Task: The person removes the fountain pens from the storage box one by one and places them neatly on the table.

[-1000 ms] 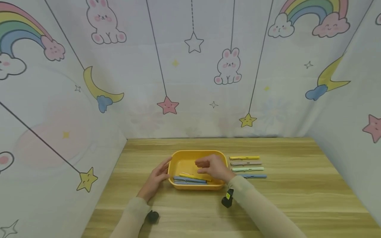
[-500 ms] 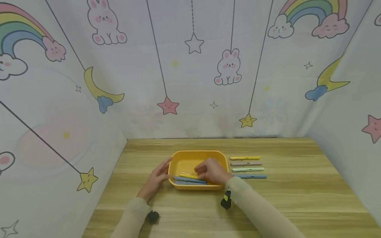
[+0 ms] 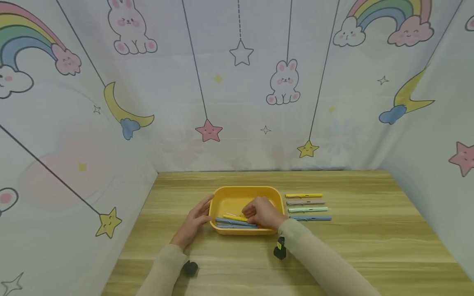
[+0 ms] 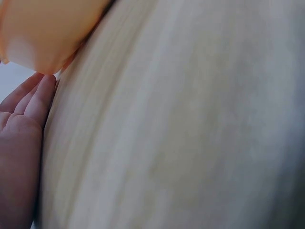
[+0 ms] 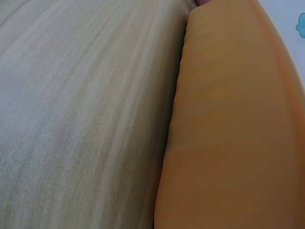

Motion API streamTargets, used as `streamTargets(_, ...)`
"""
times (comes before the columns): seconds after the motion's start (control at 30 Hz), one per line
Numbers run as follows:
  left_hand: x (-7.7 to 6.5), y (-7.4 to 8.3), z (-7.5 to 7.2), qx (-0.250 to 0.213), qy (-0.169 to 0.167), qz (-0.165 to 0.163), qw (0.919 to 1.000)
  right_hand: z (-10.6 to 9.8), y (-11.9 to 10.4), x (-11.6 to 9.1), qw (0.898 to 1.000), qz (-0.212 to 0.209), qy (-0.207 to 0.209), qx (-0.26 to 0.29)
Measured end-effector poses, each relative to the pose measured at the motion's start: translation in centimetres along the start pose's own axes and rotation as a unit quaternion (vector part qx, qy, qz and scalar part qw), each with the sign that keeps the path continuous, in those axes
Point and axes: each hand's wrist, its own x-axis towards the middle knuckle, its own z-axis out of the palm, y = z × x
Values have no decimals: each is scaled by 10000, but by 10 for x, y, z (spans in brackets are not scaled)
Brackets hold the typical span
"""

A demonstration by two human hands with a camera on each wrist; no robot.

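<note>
A yellow plastic bin point(image 3: 231, 232) stands on the table with several pens inside. Against its left side rests my left hand point(image 3: 190, 225), fingers extended and touching the wall; the left wrist view shows these fingers point(image 4: 40, 98) at the bin's outside. My right hand point(image 3: 266, 212) reaches into the bin over the front right, fingers curled at the right end of a yellow pen point(image 3: 233, 218), which they appear to pinch; the fingertips' contact is partly hidden. Blue pens point(image 3: 231, 223) lie beside it along the bin's front. The right wrist view holds mostly the bin's outer front wall point(image 5: 233, 119).
Right of the bin lie pens in a column, roughly parallel: yellow point(image 3: 304, 195), pinkish grey point(image 3: 306, 202), pale green point(image 3: 309, 210) and blue point(image 3: 314, 218). The wooden table point(image 3: 237, 263) meets a printed curtain point(image 3: 240, 152) at the back and sides.
My right hand has lowered into the bin and its fingers have closed in at the yellow pen's right end. The left hand and the bin have stayed put.
</note>
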Motion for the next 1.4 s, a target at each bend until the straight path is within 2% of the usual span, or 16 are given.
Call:
streamTargets(0.73,1,0,0,82,37,-135,9999,-1,-7,-3,9994,146,199,-243)
streamTargets(1.13,1,1,0,48,21,-63,10000,-3,-6,-2,9979,-80,185,-609)
streamTargets(1.4,0,0,-1,52,-45,16,10000,-3,-2,-3,9982,-212,114,-553)
